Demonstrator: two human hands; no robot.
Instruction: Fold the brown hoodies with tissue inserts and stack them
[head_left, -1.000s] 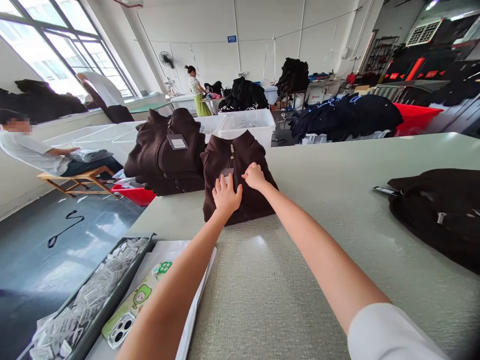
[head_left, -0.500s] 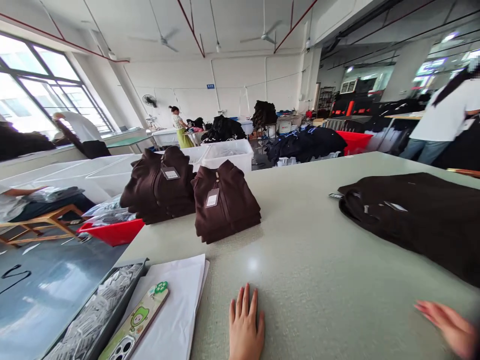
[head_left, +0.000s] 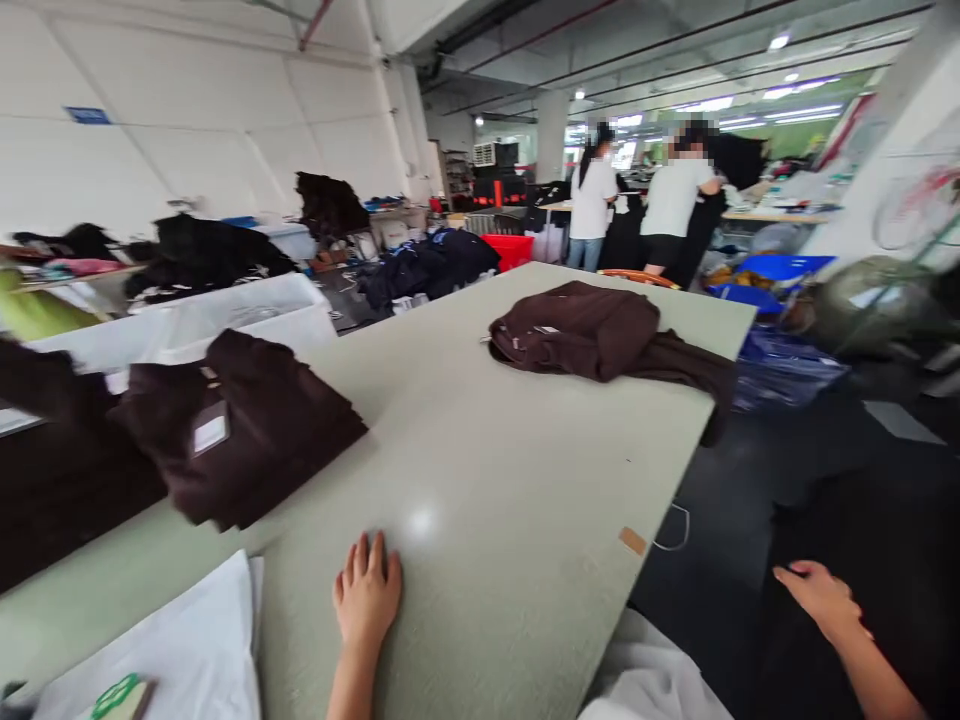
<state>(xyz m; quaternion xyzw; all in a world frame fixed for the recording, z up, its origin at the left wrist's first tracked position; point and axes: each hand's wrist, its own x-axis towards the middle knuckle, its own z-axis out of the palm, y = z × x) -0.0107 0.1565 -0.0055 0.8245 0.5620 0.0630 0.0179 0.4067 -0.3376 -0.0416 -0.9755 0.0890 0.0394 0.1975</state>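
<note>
My left hand [head_left: 366, 590] lies flat on the pale green table [head_left: 487, 480], fingers stretched out, holding nothing. A folded dark brown jacket [head_left: 247, 430] with a white tag rests to its upper left, apart from the hand. My right hand [head_left: 821, 598] hangs off the table's right side over the dark floor, fingers loosely open and empty. An unfolded pile of brown jackets [head_left: 600, 335] sits at the table's far right end.
White paper [head_left: 180, 650] and a phone with a green case [head_left: 116, 698] lie at the near left. White bins [head_left: 225, 320] stand behind the table. Two people [head_left: 637, 200] in white shirts stand at the back. Blue crates [head_left: 772, 275] are at right.
The view has swung right. My left hand stays flat on the table; my right hand has moved off the table's right edge. Earlier both hands pressed the folded jacket, then withdrew.
</note>
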